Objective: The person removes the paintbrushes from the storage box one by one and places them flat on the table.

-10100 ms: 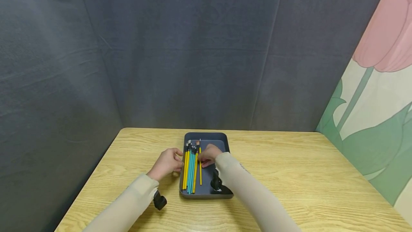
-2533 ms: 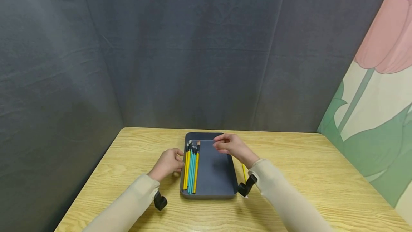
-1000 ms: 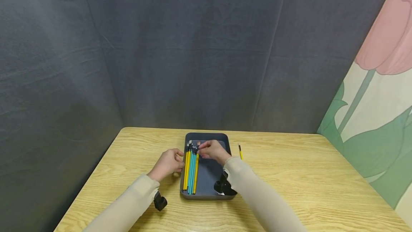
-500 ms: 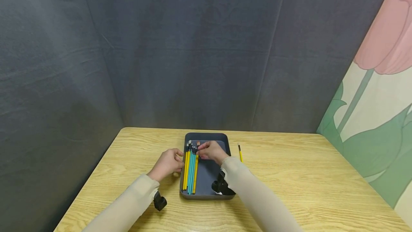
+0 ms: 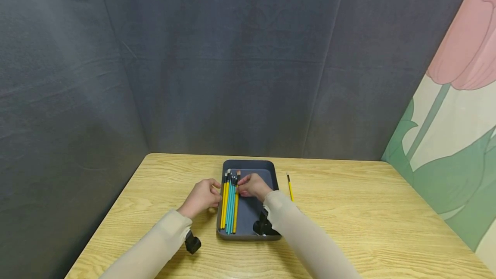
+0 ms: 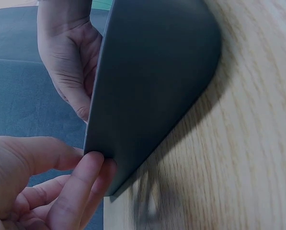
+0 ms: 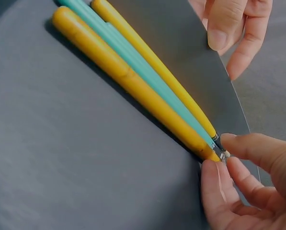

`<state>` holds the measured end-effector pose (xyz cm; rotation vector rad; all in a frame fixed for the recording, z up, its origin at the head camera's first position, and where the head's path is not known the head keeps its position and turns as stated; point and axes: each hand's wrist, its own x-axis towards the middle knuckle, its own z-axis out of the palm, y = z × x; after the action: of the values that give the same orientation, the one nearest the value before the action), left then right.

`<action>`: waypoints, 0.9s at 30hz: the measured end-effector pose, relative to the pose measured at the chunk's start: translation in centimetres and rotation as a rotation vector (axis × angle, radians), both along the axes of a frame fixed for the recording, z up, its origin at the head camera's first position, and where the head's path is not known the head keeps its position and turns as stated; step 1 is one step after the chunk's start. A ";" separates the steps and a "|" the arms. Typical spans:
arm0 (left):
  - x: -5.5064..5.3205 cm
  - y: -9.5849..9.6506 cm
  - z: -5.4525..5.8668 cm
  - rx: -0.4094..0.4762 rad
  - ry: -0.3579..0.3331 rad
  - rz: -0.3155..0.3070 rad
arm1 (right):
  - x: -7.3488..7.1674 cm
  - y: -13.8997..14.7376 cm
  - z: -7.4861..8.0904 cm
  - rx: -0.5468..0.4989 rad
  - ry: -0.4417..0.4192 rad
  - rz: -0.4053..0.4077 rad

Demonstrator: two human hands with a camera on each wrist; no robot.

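Inside a dark grey tray (image 5: 249, 237), paintbrushes lie side by side along the left wall, bristles pointing away. Several teal paintbrushes (image 5: 229, 212) sit between yellow paintbrushes (image 5: 223, 210) on the left and a thicker yellow paintbrush (image 5: 235, 214) on the right. My right hand (image 5: 252, 185) pinches that thicker yellow paintbrush near its ferrule; in the right wrist view, its thumb and fingertips (image 7: 214, 177) close round the brush's dark end. My left hand (image 5: 202, 196) holds the tray's left wall, fingers (image 6: 80, 187) against the outside and thumb at the rim.
A thin yellow paintbrush (image 5: 290, 187) lies on the wooden table (image 5: 368, 210) just right of the tray, partly covered by my right sleeve. A dark grey curtain (image 5: 232, 63) hangs behind the table's far edge. A painted wall (image 5: 457, 150) stands at the right.
The thin yellow paintbrush has gone from the tray to the table on the right. My right hand has returned from the right rim to the thicker yellow paintbrush. My left hand stays put.
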<state>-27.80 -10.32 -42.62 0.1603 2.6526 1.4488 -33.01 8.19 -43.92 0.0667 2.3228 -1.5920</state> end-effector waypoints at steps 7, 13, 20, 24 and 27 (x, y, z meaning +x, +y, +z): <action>-0.1 0.0 0.0 0.004 0.001 0.001 | -0.1 -0.1 0.0 0.010 -0.022 -0.028; 0.0 0.1 0.0 0.011 -0.001 -0.001 | -0.2 0.0 0.2 0.009 -0.038 -0.019; -0.1 0.2 0.0 0.014 -0.006 -0.001 | 0.1 -0.4 0.4 0.067 -0.024 -0.034; 0.0 0.0 0.0 0.013 0.003 -0.003 | 0.4 -0.6 0.5 0.080 -0.011 -0.040; 0.0 0.0 0.0 0.014 0.008 -0.006 | 0.4 -0.7 0.6 0.073 -0.011 -0.040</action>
<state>-27.79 -10.37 -42.62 0.1751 2.6463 1.4682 -32.63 7.48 -43.28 0.1391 2.3857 -1.5210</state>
